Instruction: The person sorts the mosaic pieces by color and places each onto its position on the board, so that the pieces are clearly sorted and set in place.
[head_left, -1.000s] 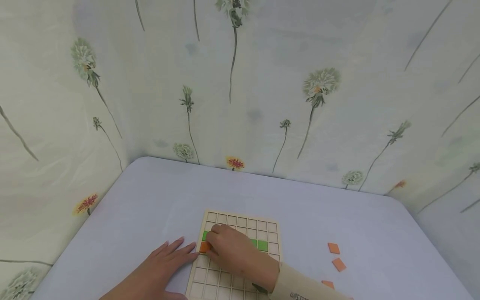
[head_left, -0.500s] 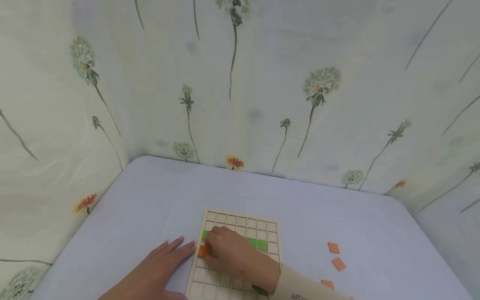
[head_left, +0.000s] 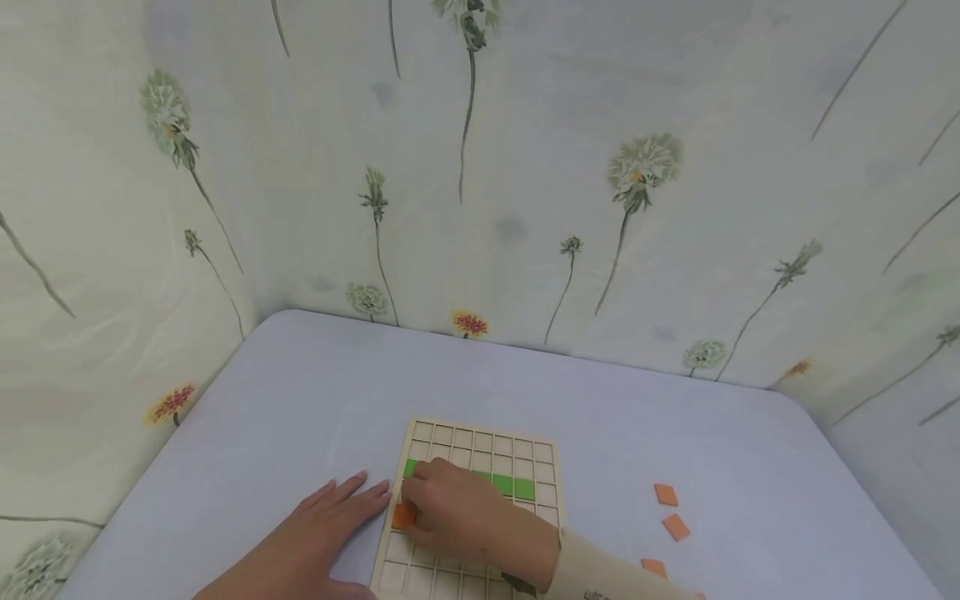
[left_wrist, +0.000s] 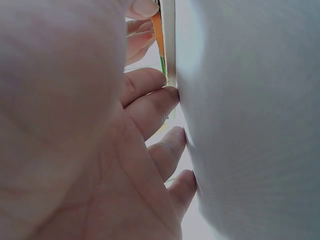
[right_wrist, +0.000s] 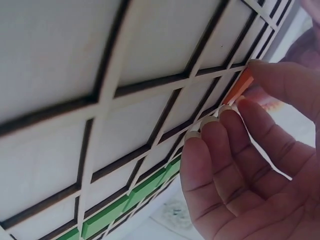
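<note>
My right hand (head_left: 465,512) lies over the left part of a pale wooden grid board (head_left: 543,452). Its thumb and forefinger pinch an orange square tile (head_left: 405,517) at the leftmost column, just nearer than the row of green tiles (head_left: 504,485). The right wrist view shows the orange tile (right_wrist: 240,86) tilted between thumb and fingertips, over the grid. My left hand (head_left: 315,529) rests spread on the table, fingertips at the board's left edge and nothing held. Part of the green row is hidden behind my right hand.
Several loose orange tiles (head_left: 666,494) lie on the white table (head_left: 450,375) to the right of the board. A flower-printed cloth (head_left: 525,167) hangs behind the table and along its sides.
The orange tile has moved towards me, down the board's left column, with my right hand shifting slightly the same way. More of the green row shows. My left hand has stayed nearly still.
</note>
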